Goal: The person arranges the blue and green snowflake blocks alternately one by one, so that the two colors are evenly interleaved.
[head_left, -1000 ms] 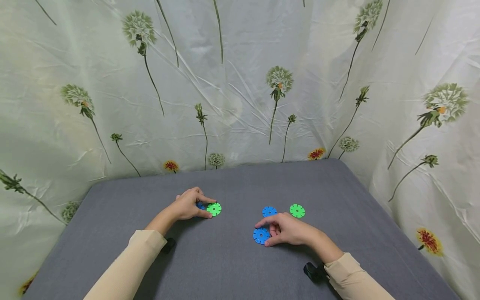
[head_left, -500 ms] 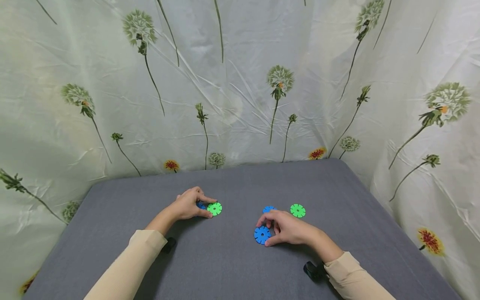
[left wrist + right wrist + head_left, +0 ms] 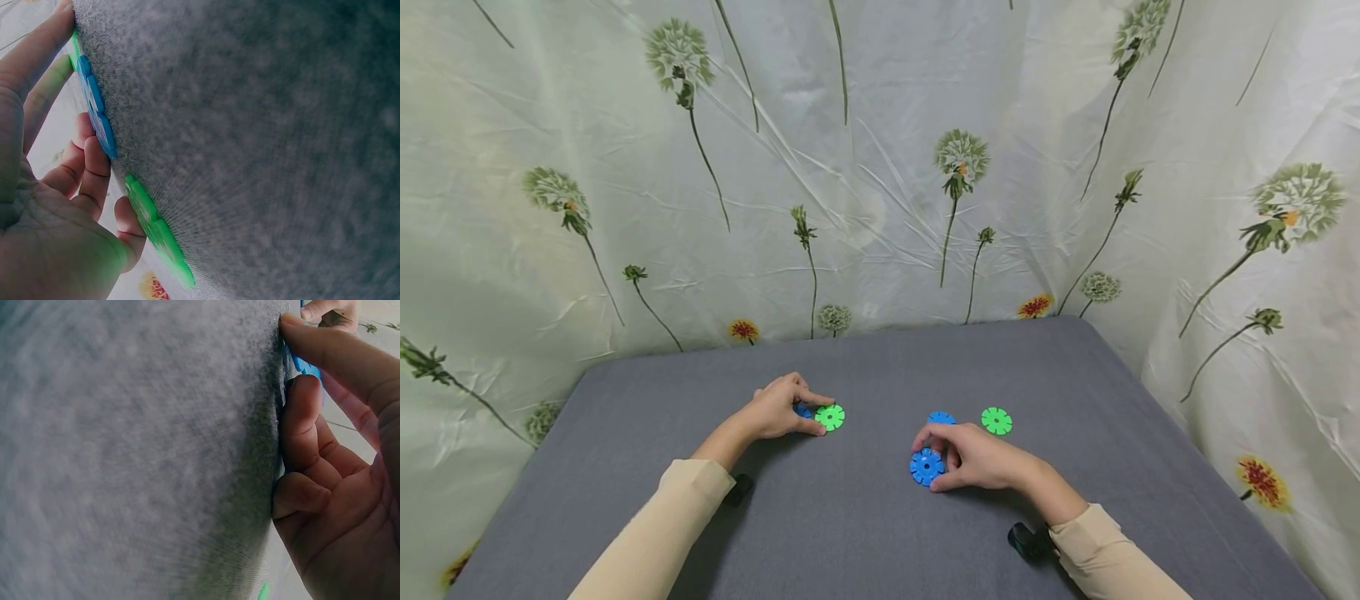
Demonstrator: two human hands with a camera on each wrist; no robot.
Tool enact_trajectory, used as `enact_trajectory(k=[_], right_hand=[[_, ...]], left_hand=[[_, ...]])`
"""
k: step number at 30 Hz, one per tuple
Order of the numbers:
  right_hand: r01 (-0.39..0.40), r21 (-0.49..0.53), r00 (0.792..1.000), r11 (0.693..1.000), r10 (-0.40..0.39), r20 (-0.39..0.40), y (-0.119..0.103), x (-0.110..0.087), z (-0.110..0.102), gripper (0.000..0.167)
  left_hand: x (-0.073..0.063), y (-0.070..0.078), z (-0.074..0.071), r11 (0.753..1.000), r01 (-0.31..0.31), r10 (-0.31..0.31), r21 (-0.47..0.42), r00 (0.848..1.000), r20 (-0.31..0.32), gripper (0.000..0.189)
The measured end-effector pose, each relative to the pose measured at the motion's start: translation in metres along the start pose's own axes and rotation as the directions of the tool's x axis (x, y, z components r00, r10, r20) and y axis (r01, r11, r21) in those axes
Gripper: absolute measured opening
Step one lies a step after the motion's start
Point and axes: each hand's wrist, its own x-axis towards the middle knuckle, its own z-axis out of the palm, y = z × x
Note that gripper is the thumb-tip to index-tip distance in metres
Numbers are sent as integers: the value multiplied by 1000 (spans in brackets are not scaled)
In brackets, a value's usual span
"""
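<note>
My left hand [image 3: 777,411] is at the left of the grey cloth, thumb and index finger pinching opposite edges of a green notched building disc [image 3: 831,417]. A blue notched disc [image 3: 802,411] lies partly hidden under that hand. The left wrist view shows this blue disc [image 3: 95,106] and another green disc [image 3: 159,234] by the curled fingers. Right of centre, my right hand [image 3: 983,460] holds a blue notched disc [image 3: 927,467] by its edges between thumb and fingers. Just beyond its knuckles lies another blue disc [image 3: 941,417], partly covered.
A green disc [image 3: 997,421] lies flat to the right, beyond the right hand. The grey-covered table [image 3: 865,533] ends against a flower-printed curtain [image 3: 880,167] at the back. Dark wrist devices [image 3: 1030,543] sit under the sleeves.
The blue disc in my right hand has shifted slightly right and away from me and turned a little; the right index finger has drawn back slightly. The left hand holds its place.
</note>
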Motion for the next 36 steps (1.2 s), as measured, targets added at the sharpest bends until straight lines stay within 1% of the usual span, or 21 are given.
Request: enact_trajectory(k=[7, 13, 18, 21, 31, 36], right_hand=[[-39, 44, 999, 998, 39, 14, 3, 1, -1, 49], [-52, 45, 998, 998, 51, 24, 0, 2, -2, 52], [-62, 36, 998, 997, 61, 30, 0, 3, -3, 50], [-53, 33, 998, 998, 52, 28, 0, 5, -3, 49], [-25, 8, 999, 1000, 25, -44, -5, 12, -12, 49], [2, -46, 996, 999, -6, -89, -9, 22, -18, 49]], left_hand=[[0, -2, 0, 1000, -1, 1, -1, 1000, -1, 47], [0, -3, 0, 1000, -3, 3, -7, 1000, -2, 47], [1, -3, 0, 1000, -1, 1, -8, 1000, 1, 48], [1, -2, -1, 1000, 5, -5, -12, 1000, 4, 47], [1, -1, 0, 1000, 13, -13, -11, 1000, 8, 47], [2, -1, 0, 1000, 18, -18, -3, 1000, 13, 47]])
